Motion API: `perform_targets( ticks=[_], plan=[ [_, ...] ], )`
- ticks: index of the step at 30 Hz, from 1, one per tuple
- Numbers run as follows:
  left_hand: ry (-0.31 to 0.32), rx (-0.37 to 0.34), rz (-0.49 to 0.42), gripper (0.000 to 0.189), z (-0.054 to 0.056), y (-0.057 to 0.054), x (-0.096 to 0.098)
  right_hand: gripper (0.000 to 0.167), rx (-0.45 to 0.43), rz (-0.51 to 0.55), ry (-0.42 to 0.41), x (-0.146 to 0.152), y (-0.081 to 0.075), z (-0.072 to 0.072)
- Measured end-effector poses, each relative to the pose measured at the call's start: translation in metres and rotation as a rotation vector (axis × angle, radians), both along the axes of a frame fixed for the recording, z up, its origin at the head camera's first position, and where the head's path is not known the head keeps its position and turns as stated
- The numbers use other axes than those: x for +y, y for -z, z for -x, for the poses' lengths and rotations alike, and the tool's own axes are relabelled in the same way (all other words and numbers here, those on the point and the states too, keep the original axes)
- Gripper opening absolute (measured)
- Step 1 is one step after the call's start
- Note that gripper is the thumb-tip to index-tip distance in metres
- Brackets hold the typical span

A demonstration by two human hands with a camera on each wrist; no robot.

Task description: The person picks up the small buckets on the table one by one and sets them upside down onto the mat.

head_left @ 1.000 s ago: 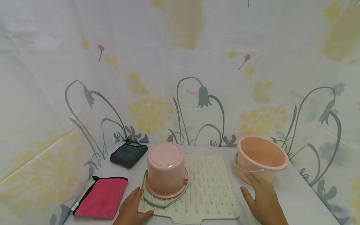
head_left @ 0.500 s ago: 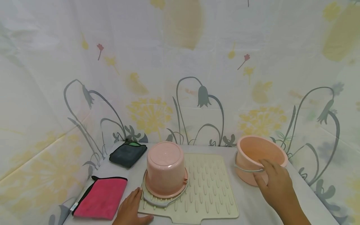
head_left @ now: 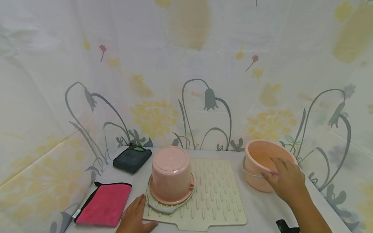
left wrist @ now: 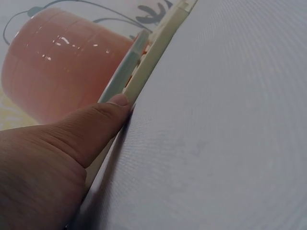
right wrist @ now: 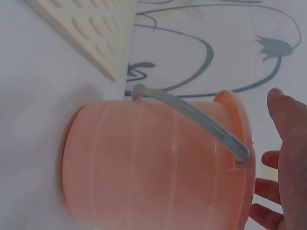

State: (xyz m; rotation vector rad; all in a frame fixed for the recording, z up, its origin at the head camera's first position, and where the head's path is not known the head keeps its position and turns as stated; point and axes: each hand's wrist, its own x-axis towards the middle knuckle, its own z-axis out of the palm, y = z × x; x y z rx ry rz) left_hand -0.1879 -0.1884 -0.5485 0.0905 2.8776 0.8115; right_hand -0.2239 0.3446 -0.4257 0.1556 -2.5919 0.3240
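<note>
My left hand lies at the near-left corner of a cream ridged draining board, fingers extended along its left side. Its thumb touches the board's front edge in the left wrist view. On the board's left part a pink bucket stands upside down, its grey handle lying around the rim. At the right a second pink bucket stands upright on the table. Above its near-right rim hovers my right hand, fingertips over the opening. The thumb is apart from the rim in the right wrist view.
A folded red cloth with black edging lies at the left, and a dark folded cloth behind it. A flower-printed curtain closes off the back and sides. A black object shows beside my right wrist.
My right hand has moved right and up from in front of the upright bucket to over its rim. My left hand and the upside-down bucket have stayed put.
</note>
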Motion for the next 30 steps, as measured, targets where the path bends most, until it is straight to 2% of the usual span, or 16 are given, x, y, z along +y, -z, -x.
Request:
perform_targets(
  ticks=[6, 10, 13, 21, 25, 30],
  plan=[
    [-0.01, 0.013, 0.022, 0.122, -0.001, 0.0, 0.001, 0.071, -0.088, -0.073, 0.028, 0.005, 0.008, 0.015],
    [-0.012, 0.017, 0.028, 0.121, -0.002, -0.001, 0.001, 0.057, -0.126, -0.096, 0.031, 0.006, 0.013, 0.022],
    [-0.011, 0.023, 0.03, 0.12, -0.003, -0.002, 0.001, 0.049, -0.113, -0.117, 0.034, 0.006, 0.016, 0.025],
    [-0.022, 0.009, 0.04, 0.121, -0.003, -0.004, 0.003, 0.061, -0.01, -0.087, 0.073, 0.002, 0.022, 0.026],
    [-0.026, 0.002, 0.04, 0.121, -0.003, -0.002, 0.003, 0.06, -0.015, -0.067, 0.088, 0.0, 0.024, 0.026],
    [-0.034, -0.005, 0.039, 0.122, -0.001, -0.001, 0.003, 0.059, -0.031, -0.09, 0.098, -0.001, 0.024, 0.025]
  ],
)
